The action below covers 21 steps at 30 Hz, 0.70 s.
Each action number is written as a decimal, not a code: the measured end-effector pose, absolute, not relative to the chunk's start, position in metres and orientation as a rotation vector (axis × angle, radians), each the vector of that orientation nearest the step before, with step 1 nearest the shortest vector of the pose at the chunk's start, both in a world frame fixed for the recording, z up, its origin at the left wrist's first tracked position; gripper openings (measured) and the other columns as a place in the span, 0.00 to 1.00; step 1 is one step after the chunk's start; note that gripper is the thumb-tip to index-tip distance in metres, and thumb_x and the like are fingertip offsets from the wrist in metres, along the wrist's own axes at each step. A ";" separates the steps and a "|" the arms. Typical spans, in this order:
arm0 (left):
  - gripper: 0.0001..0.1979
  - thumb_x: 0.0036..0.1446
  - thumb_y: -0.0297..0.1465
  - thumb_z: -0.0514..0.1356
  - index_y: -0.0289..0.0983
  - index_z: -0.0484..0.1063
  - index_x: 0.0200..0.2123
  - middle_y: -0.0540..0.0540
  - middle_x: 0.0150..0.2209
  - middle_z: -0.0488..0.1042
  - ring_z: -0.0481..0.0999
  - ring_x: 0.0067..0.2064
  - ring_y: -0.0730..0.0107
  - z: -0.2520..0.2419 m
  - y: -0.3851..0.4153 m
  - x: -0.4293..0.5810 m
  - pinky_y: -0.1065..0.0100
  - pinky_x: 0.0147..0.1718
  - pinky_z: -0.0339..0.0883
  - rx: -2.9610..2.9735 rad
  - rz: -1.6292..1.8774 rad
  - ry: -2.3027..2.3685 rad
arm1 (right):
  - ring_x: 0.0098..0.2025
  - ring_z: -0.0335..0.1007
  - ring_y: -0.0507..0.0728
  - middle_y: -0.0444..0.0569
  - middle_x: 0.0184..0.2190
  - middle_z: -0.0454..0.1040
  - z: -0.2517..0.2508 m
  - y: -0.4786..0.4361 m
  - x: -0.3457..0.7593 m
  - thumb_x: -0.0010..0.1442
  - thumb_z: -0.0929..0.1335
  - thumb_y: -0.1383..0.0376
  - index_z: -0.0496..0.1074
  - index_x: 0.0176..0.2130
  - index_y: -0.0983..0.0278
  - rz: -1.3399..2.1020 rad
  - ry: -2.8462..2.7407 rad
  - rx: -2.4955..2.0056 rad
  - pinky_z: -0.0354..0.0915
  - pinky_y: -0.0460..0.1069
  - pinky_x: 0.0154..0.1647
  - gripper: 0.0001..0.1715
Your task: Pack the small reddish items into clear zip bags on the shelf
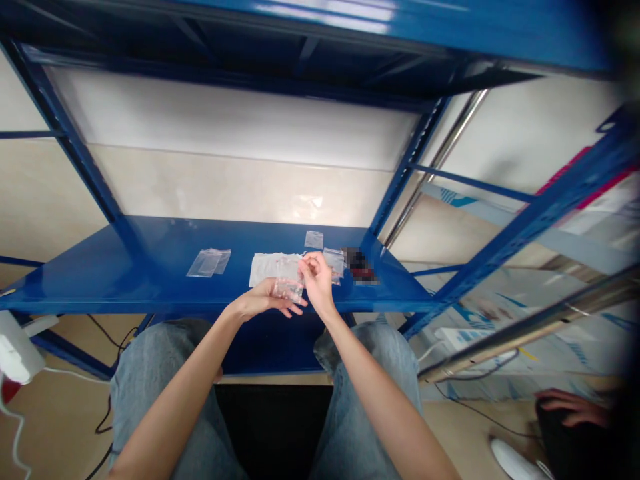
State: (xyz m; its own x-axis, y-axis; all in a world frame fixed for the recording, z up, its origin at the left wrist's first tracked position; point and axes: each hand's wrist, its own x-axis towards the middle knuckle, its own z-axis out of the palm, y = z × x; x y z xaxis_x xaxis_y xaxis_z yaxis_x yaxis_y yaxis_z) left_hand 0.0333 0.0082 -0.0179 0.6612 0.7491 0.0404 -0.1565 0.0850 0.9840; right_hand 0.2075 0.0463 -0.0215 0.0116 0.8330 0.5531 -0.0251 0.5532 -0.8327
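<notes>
Holding a small clear plastic bag [289,291] just above the front edge of a blue steel shelf [125,280], the person had both hands close together over their knees [165,347]. The left hand [260,300] lay palm up with its fingers loosely open, and the bag rested at their tips, apparently supported rather than gripped. The right hand [316,283] came from above, its fingers [306,265] closed in a pinch at the bag's upper edge; that split seemed to steady the bag from below while the pinch worked at its top. Whether the bag's seal was open could not be told. Beyond the hands, a white sheet [267,268] lay flat on the shelf, with further clear bags [207,262] to its left, a single small bag [313,239] behind it and another bag [334,261] at its right end, next to a dark object [359,265] too blurred to name. That flat layout put each piece within reach. The hands had open height beneath the upper shelf [450,33], and the blue upright [407,157] stood well to the right. At the lower right, another person's hand [573,408] rested on a dark item [555,440], well apart.
</notes>
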 end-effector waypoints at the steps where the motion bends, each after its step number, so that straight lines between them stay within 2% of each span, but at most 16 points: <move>1: 0.30 0.52 0.36 0.73 0.34 0.73 0.57 0.32 0.48 0.81 0.84 0.44 0.53 -0.018 0.009 0.033 0.63 0.38 0.76 1.348 0.761 0.568 | 0.25 0.63 0.53 0.38 0.23 0.66 -0.021 0.047 0.208 0.63 0.71 0.55 0.66 0.40 0.59 0.811 -1.383 -0.732 0.59 0.47 0.29 0.14; 4: 0.20 0.55 0.41 0.70 0.32 0.79 0.44 0.39 0.38 0.83 0.82 0.34 0.64 -0.022 0.014 0.033 0.69 0.31 0.74 1.394 1.013 0.673 | 0.24 0.62 0.52 0.37 0.22 0.67 -0.021 0.046 0.207 0.59 0.74 0.54 0.66 0.44 0.58 0.905 -1.377 -0.690 0.59 0.47 0.27 0.19; 6: 0.19 0.57 0.46 0.67 0.33 0.78 0.36 0.44 0.30 0.81 0.75 0.23 0.71 -0.027 0.018 0.035 0.71 0.23 0.68 1.363 1.214 0.786 | 0.24 0.63 0.52 0.38 0.23 0.68 -0.023 0.042 0.203 0.58 0.75 0.53 0.67 0.45 0.58 0.966 -1.363 -0.686 0.59 0.47 0.27 0.20; 8: 0.21 0.58 0.48 0.65 0.34 0.77 0.32 0.46 0.25 0.78 0.70 0.19 0.74 -0.031 0.019 0.037 0.73 0.19 0.63 1.318 1.357 0.880 | 0.24 0.63 0.52 0.39 0.23 0.69 -0.028 0.038 0.197 0.57 0.75 0.52 0.69 0.44 0.58 1.028 -1.325 -0.700 0.60 0.47 0.26 0.21; 11: 0.21 0.59 0.48 0.64 0.35 0.76 0.30 0.46 0.24 0.78 0.72 0.20 0.73 -0.034 0.018 0.040 0.73 0.20 0.63 1.300 1.466 0.926 | 0.23 0.63 0.52 0.40 0.23 0.70 -0.036 0.033 0.189 0.57 0.75 0.50 0.71 0.42 0.60 1.097 -1.264 -0.717 0.61 0.47 0.25 0.20; 15: 0.18 0.58 0.47 0.65 0.35 0.79 0.35 0.45 0.29 0.80 0.76 0.24 0.71 -0.033 0.014 0.043 0.72 0.23 0.68 1.258 1.496 0.926 | 0.22 0.62 0.51 0.41 0.23 0.70 -0.040 0.034 0.187 0.56 0.75 0.50 0.74 0.42 0.61 1.160 -1.155 -0.733 0.60 0.46 0.23 0.21; 19: 0.19 0.57 0.46 0.66 0.35 0.78 0.35 0.45 0.30 0.81 0.77 0.26 0.70 -0.033 0.014 0.045 0.72 0.25 0.69 1.236 1.515 0.928 | 0.22 0.61 0.50 0.42 0.22 0.69 -0.041 0.037 0.189 0.55 0.75 0.48 0.74 0.30 0.63 1.181 -1.171 -0.762 0.60 0.47 0.24 0.21; 21: 0.20 0.58 0.48 0.65 0.35 0.76 0.34 0.45 0.28 0.80 0.77 0.25 0.70 -0.035 0.015 0.045 0.72 0.23 0.67 1.202 1.548 0.937 | 0.22 0.60 0.50 0.41 0.21 0.68 -0.041 0.037 0.189 0.56 0.75 0.48 0.73 0.28 0.63 1.166 -1.195 -0.767 0.59 0.47 0.24 0.22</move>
State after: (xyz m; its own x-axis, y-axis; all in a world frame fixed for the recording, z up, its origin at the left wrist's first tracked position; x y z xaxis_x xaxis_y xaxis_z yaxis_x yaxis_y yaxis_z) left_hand 0.0455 0.0148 -0.0346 -0.0867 0.9611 0.2623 -0.2134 -0.2751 0.9374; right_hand 0.1890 0.0372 -0.0414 -0.0432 0.9552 0.2926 -0.2695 0.2709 -0.9241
